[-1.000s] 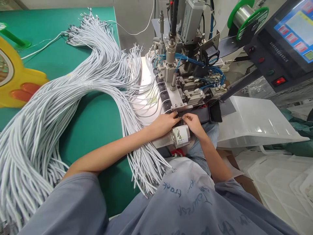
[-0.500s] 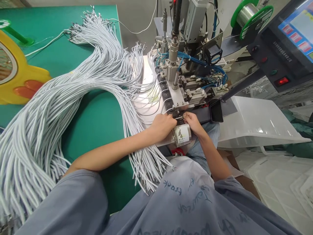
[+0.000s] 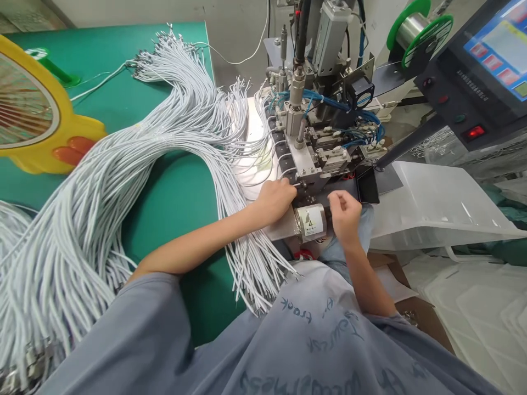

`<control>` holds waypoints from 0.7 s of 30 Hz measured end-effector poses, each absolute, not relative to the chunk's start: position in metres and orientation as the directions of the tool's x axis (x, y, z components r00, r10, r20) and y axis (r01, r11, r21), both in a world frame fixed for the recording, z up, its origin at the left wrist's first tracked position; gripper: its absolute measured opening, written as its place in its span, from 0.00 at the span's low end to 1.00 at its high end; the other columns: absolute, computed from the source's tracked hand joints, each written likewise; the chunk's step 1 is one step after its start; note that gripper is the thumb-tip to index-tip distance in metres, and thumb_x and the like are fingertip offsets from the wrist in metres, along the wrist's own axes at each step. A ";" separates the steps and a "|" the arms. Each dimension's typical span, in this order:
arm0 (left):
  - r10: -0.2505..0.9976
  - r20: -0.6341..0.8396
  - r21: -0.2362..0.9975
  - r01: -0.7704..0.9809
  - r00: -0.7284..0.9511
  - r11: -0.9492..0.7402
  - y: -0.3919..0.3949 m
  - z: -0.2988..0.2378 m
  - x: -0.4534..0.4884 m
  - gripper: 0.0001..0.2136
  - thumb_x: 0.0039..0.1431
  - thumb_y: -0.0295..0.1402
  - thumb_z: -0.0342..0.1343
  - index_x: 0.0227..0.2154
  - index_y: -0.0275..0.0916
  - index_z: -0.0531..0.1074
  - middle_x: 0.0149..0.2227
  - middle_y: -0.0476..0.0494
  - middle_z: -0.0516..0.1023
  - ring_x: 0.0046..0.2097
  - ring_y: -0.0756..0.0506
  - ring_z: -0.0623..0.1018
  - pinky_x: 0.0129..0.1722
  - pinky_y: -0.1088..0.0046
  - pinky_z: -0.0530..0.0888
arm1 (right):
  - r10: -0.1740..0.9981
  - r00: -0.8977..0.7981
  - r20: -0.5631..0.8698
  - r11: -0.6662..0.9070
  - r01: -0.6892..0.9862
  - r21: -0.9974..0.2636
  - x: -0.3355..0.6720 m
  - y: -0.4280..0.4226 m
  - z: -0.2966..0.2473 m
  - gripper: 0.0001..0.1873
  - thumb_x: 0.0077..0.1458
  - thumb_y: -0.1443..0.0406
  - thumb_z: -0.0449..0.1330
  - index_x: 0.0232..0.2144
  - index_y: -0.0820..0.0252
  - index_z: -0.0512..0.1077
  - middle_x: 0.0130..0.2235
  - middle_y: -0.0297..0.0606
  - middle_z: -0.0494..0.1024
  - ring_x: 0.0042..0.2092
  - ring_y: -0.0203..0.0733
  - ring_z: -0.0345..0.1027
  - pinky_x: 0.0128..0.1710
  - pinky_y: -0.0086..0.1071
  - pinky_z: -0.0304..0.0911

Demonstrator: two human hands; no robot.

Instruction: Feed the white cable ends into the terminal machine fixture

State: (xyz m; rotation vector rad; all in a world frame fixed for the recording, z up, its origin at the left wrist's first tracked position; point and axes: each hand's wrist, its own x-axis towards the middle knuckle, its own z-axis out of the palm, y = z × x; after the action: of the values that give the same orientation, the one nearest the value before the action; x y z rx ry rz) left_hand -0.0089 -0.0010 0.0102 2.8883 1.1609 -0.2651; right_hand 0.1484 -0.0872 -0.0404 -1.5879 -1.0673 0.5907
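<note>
My left hand [image 3: 275, 202] is closed at the front edge of the bench machine [image 3: 307, 164], its fingers curled around a white cable [image 3: 295, 185] whose end lies at the machine's clamp; most of that cable is hidden by the hand. To the right, my right hand [image 3: 346, 215] hangs apart from the machine with fingers pinched together; what they hold, if anything, is too small to make out. Between the hands sits a clear cylindrical container with a white label [image 3: 313, 222]. A thick bundle of white cables [image 3: 164, 140] stretches across the table, its loose ends beside my left forearm.
A green table top [image 3: 164, 197] lies at left, with a yellow fan [image 3: 78, 126] on it. At upper right are a wire spool [image 3: 415, 30] and a control screen [image 3: 500, 49]. A black tray [image 3: 368, 185] and a translucent white chute [image 3: 428, 203] stand right of the machine.
My right hand has drawn away from the machine clamp to the right and towards me. The left hand stays close to the machine's edge. The view has shifted slightly.
</note>
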 end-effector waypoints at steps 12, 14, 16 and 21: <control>0.706 -0.134 -0.008 0.712 0.696 -0.703 0.009 0.006 -0.011 0.12 0.53 0.19 0.45 0.31 0.30 0.74 0.32 0.32 0.76 0.35 0.38 0.78 0.29 0.68 0.69 | 0.950 -0.298 -0.089 0.115 0.603 -0.790 0.053 -0.099 -0.035 0.12 0.51 0.69 0.54 0.39 0.59 0.71 0.34 0.38 0.78 0.35 0.43 0.70 0.36 0.32 0.60; 0.701 -0.144 -0.007 0.708 0.698 -0.706 0.010 0.007 -0.011 0.11 0.52 0.19 0.47 0.29 0.30 0.74 0.30 0.33 0.76 0.34 0.39 0.78 0.29 0.69 0.68 | 0.949 -0.294 -0.117 0.086 0.594 -0.800 0.053 -0.095 -0.032 0.11 0.50 0.71 0.53 0.36 0.59 0.69 0.29 0.36 0.76 0.31 0.41 0.69 0.32 0.30 0.58; 0.700 -0.150 -0.009 0.707 0.698 -0.707 0.010 0.009 -0.011 0.10 0.52 0.19 0.48 0.28 0.30 0.75 0.28 0.34 0.76 0.33 0.39 0.78 0.29 0.69 0.68 | 0.953 -0.276 -0.125 0.055 0.564 -0.824 0.054 -0.095 -0.032 0.09 0.49 0.71 0.52 0.33 0.59 0.68 0.26 0.34 0.74 0.28 0.39 0.66 0.30 0.29 0.56; 0.595 -0.108 0.129 0.604 0.797 -0.786 -0.013 0.018 -0.006 0.12 0.61 0.28 0.47 0.31 0.33 0.76 0.30 0.38 0.75 0.32 0.44 0.77 0.29 0.71 0.67 | 0.976 -0.195 -0.099 0.013 0.502 -0.865 0.060 -0.104 -0.044 0.08 0.54 0.65 0.50 0.31 0.59 0.69 0.28 0.38 0.74 0.34 0.44 0.68 0.38 0.36 0.62</control>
State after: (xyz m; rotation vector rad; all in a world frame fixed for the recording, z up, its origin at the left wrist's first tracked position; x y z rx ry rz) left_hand -0.0063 -0.0133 0.0183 2.8273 0.9498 -0.0923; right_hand 0.0601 -0.1041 -0.0436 -1.5154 -1.7440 1.1101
